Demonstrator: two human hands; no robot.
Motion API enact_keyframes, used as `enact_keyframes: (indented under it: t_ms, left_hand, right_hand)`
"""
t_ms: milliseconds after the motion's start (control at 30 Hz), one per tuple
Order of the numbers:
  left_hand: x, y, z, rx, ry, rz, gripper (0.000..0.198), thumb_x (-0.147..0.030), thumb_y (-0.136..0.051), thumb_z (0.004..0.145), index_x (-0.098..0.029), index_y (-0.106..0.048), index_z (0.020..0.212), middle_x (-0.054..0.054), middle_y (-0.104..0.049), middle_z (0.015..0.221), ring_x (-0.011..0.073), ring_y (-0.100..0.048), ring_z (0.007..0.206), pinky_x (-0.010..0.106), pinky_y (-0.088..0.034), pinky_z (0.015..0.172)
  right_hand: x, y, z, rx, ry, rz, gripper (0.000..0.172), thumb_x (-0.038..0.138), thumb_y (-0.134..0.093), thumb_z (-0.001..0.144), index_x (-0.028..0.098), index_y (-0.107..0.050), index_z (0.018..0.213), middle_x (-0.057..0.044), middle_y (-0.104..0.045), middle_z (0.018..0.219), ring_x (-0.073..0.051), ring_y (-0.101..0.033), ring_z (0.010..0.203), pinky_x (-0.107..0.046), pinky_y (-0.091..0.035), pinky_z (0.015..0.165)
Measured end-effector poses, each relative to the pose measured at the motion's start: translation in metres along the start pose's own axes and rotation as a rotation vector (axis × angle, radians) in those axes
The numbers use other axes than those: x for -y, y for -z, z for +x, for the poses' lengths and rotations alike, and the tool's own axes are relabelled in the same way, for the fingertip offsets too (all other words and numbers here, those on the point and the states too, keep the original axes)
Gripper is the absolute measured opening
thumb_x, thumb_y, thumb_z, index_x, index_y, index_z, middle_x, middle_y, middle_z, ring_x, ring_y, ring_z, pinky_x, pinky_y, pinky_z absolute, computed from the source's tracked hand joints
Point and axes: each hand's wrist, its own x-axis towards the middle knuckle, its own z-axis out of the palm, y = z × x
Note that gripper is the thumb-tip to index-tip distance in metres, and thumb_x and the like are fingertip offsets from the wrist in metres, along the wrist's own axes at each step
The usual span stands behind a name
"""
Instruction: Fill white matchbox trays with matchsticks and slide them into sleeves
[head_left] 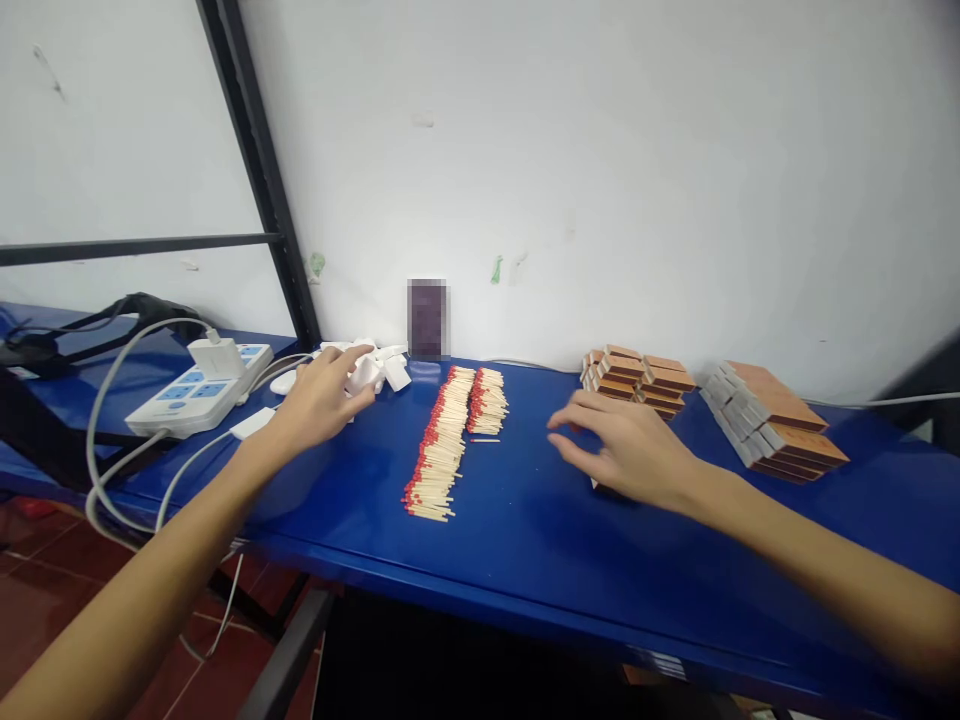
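Observation:
My left hand point(321, 396) hovers beside a heap of small white folded pieces point(394, 370), its thumb and fingers apart with nothing visible between them. To its right, red-tipped matches point(442, 445) lie in a long slanting row. A shorter row of matches point(489, 402) sits beside that one, with a single match point(484, 440) just in front. Above the table's right half is my right hand point(626, 445), fingers curved and thumb apart, no object showing in the gap. A small pale corner of something peeks out under it. Behind this hand stand stacked matchbox sleeves point(626, 370).
More stacked matchboxes point(780, 415) with grey ends stand at the right. A white power strip point(202, 390) with a plugged-in charger and looping cables occupies the left. A dark blurred rectangle point(427, 320) leans on the wall. The blue table's point(480, 570) front edge runs below.

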Motion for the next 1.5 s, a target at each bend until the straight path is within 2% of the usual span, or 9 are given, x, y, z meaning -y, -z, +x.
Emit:
enact_keyframes:
  t_ms: [133, 200, 300, 433, 533, 733, 867, 1133, 1500]
  left_hand:
    - [-0.021, 0.020, -0.035, -0.049, -0.042, -0.214, 0.043, -0.040, -0.039, 0.098, -0.019, -0.049, 0.135, 0.008, -0.062, 0.108, 0.0196, -0.062, 0.092, 0.031, -0.051, 0.080]
    - [-0.042, 0.022, -0.057, -0.017, -0.074, -0.612, 0.036, -0.036, -0.048, 0.097, -0.020, -0.053, 0.129, 0.007, -0.064, 0.110, 0.0183, -0.064, 0.090, 0.031, -0.053, 0.081]
    - [-0.077, 0.018, -0.086, 0.054, -0.249, -0.880, 0.035, -0.023, -0.064, 0.087, -0.023, -0.059, 0.122, 0.006, -0.065, 0.112, 0.0185, -0.065, 0.096, 0.029, -0.054, 0.082]
    - [-0.108, 0.010, -0.096, 0.163, -0.595, -0.978, 0.048, -0.019, -0.076, 0.081, -0.021, -0.059, 0.126, 0.007, -0.071, 0.114, 0.0190, -0.067, 0.103, 0.029, -0.053, 0.091]
    - [-0.115, 0.004, -0.092, 0.241, -0.724, -0.970, 0.045, -0.024, -0.076, 0.084, -0.021, -0.059, 0.126, 0.007, -0.072, 0.116, 0.0188, -0.069, 0.104, 0.032, -0.051, 0.094]
    - [-0.123, -0.003, -0.092, 0.036, -0.829, -0.791, 0.042, -0.009, -0.062, 0.082, -0.021, -0.058, 0.121, 0.005, -0.075, 0.111, 0.0172, -0.074, 0.088, 0.032, -0.054, 0.077]
    - [-0.126, -0.003, -0.098, -0.085, -0.744, -0.690, 0.040, -0.011, -0.060, 0.081, -0.018, -0.059, 0.120, 0.007, -0.075, 0.110, 0.0183, -0.074, 0.089, 0.030, -0.057, 0.078]
    - [-0.124, -0.003, -0.118, 0.061, -0.355, -0.635, 0.044, -0.029, -0.069, 0.088, -0.025, -0.055, 0.129, 0.006, -0.068, 0.120, 0.0202, -0.068, 0.107, 0.030, -0.057, 0.094]
    - [-0.126, -0.009, -0.121, 0.113, -0.306, -0.636, 0.036, -0.030, -0.071, 0.087, -0.023, -0.057, 0.121, 0.006, -0.069, 0.111, 0.0201, -0.069, 0.098, 0.031, -0.058, 0.087]
  right_hand:
    - [0.012, -0.021, 0.037, 0.284, -0.047, 0.032, 0.017, 0.028, -0.053, 0.090, 0.022, -0.068, 0.097, -0.003, -0.071, 0.088, -0.017, -0.063, 0.076, -0.027, -0.035, 0.059]
    - [0.018, -0.033, 0.047, 0.369, -0.027, 0.022, 0.017, 0.028, -0.053, 0.090, 0.022, -0.067, 0.098, -0.003, -0.071, 0.083, -0.017, -0.063, 0.072, -0.028, -0.030, 0.056]
    - [0.025, -0.046, 0.053, 0.403, -0.018, 0.020, 0.017, 0.028, -0.051, 0.091, 0.022, -0.066, 0.096, -0.003, -0.072, 0.080, -0.018, -0.063, 0.072, -0.028, -0.025, 0.055]
    - [0.028, -0.051, 0.056, 0.396, -0.037, 0.043, 0.017, 0.024, -0.050, 0.091, 0.023, -0.067, 0.088, -0.002, -0.072, 0.081, -0.017, -0.063, 0.072, -0.028, -0.024, 0.055]
    - [0.028, -0.049, 0.059, 0.361, -0.064, 0.056, 0.016, 0.027, -0.053, 0.089, 0.023, -0.068, 0.095, -0.003, -0.073, 0.084, -0.017, -0.064, 0.075, -0.027, -0.026, 0.056]
    - [0.025, -0.051, 0.061, 0.346, -0.080, 0.074, 0.021, 0.024, -0.053, 0.088, 0.024, -0.072, 0.097, -0.003, -0.074, 0.086, -0.017, -0.064, 0.077, -0.027, -0.028, 0.058]
    - [0.024, -0.053, 0.059, 0.341, -0.059, 0.096, 0.019, 0.021, -0.051, 0.087, 0.024, -0.070, 0.085, -0.001, -0.072, 0.080, -0.015, -0.061, 0.072, -0.027, -0.025, 0.056]
    - [0.024, -0.044, 0.062, 0.319, -0.084, 0.195, 0.020, 0.024, -0.051, 0.088, 0.022, -0.067, 0.076, 0.001, -0.066, 0.068, -0.012, -0.054, 0.061, -0.026, -0.026, 0.056]
    - [0.010, -0.051, 0.064, 0.218, -0.113, 0.090, 0.021, 0.031, -0.051, 0.090, 0.023, -0.069, 0.096, -0.005, -0.069, 0.096, -0.019, -0.061, 0.082, -0.027, -0.033, 0.063]
